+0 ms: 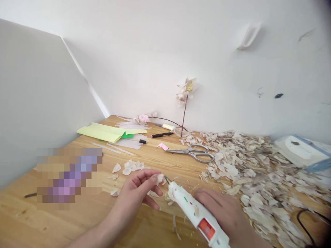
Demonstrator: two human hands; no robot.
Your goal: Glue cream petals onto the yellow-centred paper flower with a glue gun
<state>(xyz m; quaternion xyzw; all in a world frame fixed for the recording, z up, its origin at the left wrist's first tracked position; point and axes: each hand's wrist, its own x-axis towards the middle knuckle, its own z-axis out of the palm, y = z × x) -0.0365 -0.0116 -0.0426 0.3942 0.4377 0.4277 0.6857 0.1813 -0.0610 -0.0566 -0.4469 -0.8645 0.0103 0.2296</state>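
Observation:
My left hand pinches a pale, curled petal between thumb and fingers. My right hand grips a white hot glue gun with a red-orange patch on its body. Its metal nozzle points at the petal and nearly touches it, though contact is hard to tell. A few loose petals lie on the wooden table just beyond my left hand. A large heap of dried cream petals spreads to the right of my right hand.
Silver scissors lie beyond my hands. Farther back are glue sticks, yellow-green paper, a black marker and a petal flower on a thin stem. White walls bound the table's back and left. A black cable runs at the right.

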